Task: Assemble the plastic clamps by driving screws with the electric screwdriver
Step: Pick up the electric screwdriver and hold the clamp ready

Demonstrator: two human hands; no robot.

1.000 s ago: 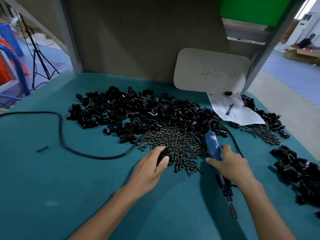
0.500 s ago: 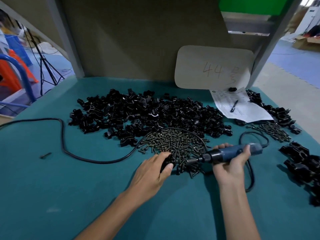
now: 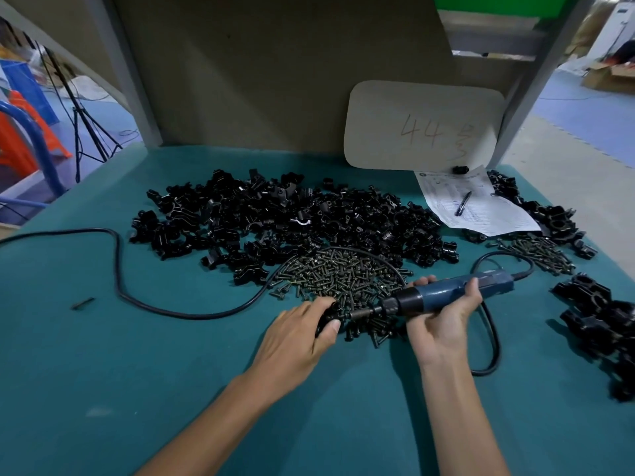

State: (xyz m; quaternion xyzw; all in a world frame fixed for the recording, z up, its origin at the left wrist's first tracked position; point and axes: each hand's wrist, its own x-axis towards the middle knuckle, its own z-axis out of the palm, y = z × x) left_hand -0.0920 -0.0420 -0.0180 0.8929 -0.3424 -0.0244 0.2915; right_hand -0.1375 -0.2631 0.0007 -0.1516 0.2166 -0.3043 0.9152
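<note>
We see the left hand (image 3: 295, 341) gripping a black clamp (image 3: 330, 314) at the screw pile's (image 3: 343, 276) near edge; the right hand (image 3: 443, 321) grips the electric screwdriver (image 3: 446, 297), its bit at the clamp.

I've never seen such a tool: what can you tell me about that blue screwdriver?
The electric screwdriver is a slim blue barrel, seemingly plastic, with a black collar and thin metal bit. The right hand grips its middle, holding it nearly level, bit pointing left at the black clamp held in the left hand, over the screw pile. A black cord leaves its rear and loops across the green table.
</note>
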